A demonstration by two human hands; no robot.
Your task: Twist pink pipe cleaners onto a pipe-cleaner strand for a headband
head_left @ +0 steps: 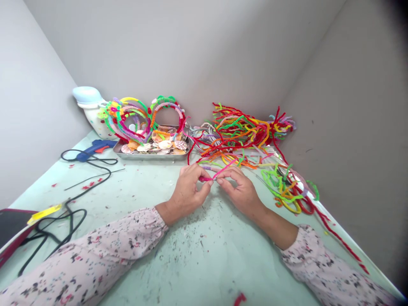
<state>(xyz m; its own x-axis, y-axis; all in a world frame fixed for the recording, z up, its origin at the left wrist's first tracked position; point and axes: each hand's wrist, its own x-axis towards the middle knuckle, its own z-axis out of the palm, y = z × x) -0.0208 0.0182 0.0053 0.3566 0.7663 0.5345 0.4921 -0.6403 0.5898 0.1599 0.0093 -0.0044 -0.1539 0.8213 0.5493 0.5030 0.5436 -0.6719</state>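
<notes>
Both of my hands meet above the middle of the table. My left hand (188, 189) is closed, thumb and fingers pinching a pink pipe cleaner (225, 168). My right hand (240, 192) is also closed in a pinch on it, its fingertips just right of the left ones. One free end of the pipe cleaner slants up to the right, and a short wound pink part shows by the left fingertips. Just behind the hands, a pale curved band with a purple part (207, 168) is partly hidden, and I cannot tell whether it joins the pink piece.
A metal tray (149, 157) holds shells and wrapped headbands (167, 105). Loose pipe cleaners (245, 131) pile up behind, with a green and yellow tangle (283, 187) at right. At left lie a blue glue gun (95, 148), a black cord (75, 197) and a white bottle (95, 114).
</notes>
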